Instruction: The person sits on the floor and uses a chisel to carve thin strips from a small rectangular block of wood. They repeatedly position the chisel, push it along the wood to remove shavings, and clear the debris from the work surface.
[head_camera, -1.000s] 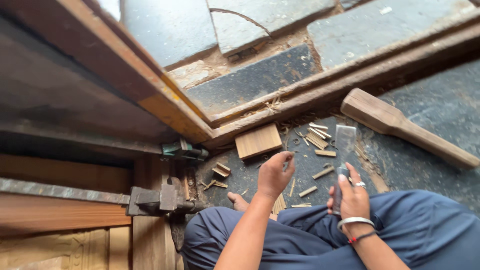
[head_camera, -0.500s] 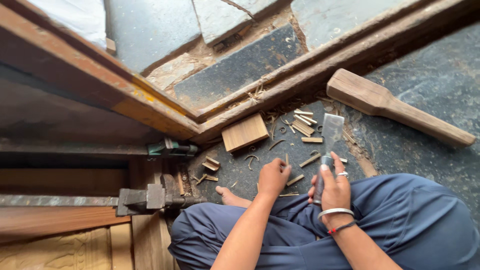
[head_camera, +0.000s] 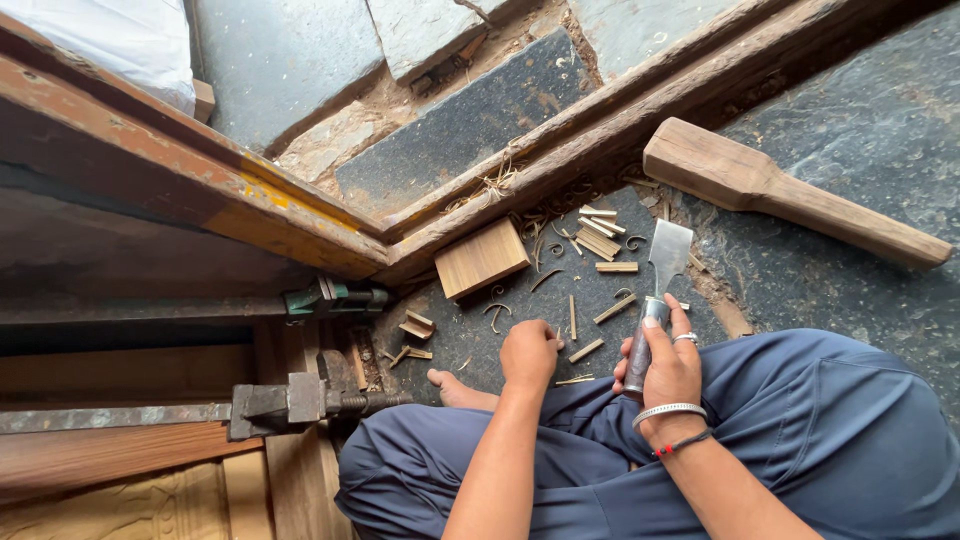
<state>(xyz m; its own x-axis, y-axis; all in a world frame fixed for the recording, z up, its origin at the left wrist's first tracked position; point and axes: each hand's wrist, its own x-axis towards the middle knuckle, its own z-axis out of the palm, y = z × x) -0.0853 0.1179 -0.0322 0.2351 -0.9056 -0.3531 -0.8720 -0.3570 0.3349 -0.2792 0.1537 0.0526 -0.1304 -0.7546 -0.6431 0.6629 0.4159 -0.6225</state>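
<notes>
My right hand (head_camera: 668, 368) is shut on the handle of a wide flat chisel (head_camera: 667, 253), whose blade points away from me over the stone floor. My left hand (head_camera: 528, 352) rests knuckles up on the floor with its fingers curled under, right beside thin wood slivers (head_camera: 586, 350). What those fingers hold is hidden. More wood chips and curled shavings (head_camera: 600, 240) lie scattered just beyond both hands. A small flat wooden block (head_camera: 482, 258) sits ahead of my left hand. I sit cross-legged in blue trousers (head_camera: 800, 430), one bare foot (head_camera: 455, 388) showing.
A long wooden mallet (head_camera: 790, 190) lies on the floor to the right of the chisel. A heavy wooden beam (head_camera: 600, 120) runs diagonally behind the chips. On the left, two metal clamps (head_camera: 335, 298) (head_camera: 300, 400) grip wooden frame pieces. Stone slabs (head_camera: 470, 120) lie beyond the beam.
My left hand has dropped from a raised position to the floor and curled its fingers among the slivers. My right hand keeps the chisel, with little movement.
</notes>
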